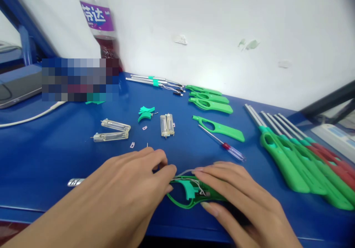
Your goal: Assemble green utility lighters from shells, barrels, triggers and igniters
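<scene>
Low in the middle lies an open green lighter shell (179,204), with a teal trigger (189,189) and thin white wires (197,182) inside it. My left hand (135,185) is closed, its thumb and fingers pinched at the shell's neck; exactly what they grip is hidden. A metal lighter tube (75,182) pokes out to the left from under that hand. My right hand (244,200) is closed around the shell's handle, thumb on the near side and fingers on the far side. A thin clear hose (185,172) runs between my two hands.
Clear fuel tanks (111,136), teal triggers (146,114), green half shells (212,105) and wired metal tubes (149,80) lie farther back on the blue table. A screwdriver (227,147) is beyond my right hand. Several assembled lighters (285,161) lie right. A bottle (102,29) stands back left.
</scene>
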`<state>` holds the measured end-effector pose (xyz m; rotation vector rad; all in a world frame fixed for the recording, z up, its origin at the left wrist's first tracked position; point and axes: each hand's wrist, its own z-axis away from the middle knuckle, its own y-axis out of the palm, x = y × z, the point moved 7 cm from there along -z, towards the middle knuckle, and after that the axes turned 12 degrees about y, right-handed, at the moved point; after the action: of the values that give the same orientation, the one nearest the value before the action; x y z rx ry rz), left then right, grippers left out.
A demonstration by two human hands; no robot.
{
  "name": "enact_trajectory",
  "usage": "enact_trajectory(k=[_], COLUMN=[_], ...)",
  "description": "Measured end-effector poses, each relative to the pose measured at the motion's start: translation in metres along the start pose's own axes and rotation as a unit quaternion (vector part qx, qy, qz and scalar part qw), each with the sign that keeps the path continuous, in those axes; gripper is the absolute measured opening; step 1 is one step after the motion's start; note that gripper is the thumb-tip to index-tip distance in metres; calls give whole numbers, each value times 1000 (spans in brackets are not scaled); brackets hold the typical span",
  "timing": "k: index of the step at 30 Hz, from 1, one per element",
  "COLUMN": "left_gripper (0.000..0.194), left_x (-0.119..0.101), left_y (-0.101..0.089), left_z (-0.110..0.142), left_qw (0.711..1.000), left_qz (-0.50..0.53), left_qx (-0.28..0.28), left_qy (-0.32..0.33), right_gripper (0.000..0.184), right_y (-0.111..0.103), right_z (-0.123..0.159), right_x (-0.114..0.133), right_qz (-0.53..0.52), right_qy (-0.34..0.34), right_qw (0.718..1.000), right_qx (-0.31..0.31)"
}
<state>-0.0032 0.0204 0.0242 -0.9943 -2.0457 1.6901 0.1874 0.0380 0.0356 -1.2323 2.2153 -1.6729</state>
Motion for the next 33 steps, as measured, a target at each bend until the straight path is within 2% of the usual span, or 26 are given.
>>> enact_trajectory(k=[3,6,9,13,16,19,25,33], left_gripper=[46,49,51,42,34,40,45,39], left_x=[-4,-4,6,33,54,65,72,83], left_y=[7,5,0,-20,-31,-37,-34,-32], left_z=[-5,-5,0,4,2,-2,-4,8], left_qw=[999,999,998,996,994,993,991,991], left_qz=[-3,-4,-27,-74,-94,-93,-83,-68], left_qx=[35,37,47,-19,-39,-49,-1,3], left_qy=[16,7,-15,-36,-45,-53,-102,-111], right_gripper=[29,19,10,8,9,12,14,13], right_y=[-2,-4,-6,-7,-7,-8,-7,-9], right_z=[0,-1,-2,0,1,-1,0,-1], right_x=[1,1,0,-4,-4,-2,-3,-1], right_qz=[-4,-17,-43,-65,-61,-62,-73,-72], right_qy=[-6,-3,20,44,40,31,32,16], right_qw=[1000,1000,999,996,997,997,996,996], right_qx=[-9,-9,-18,-36,-37,-41,-38,-44])
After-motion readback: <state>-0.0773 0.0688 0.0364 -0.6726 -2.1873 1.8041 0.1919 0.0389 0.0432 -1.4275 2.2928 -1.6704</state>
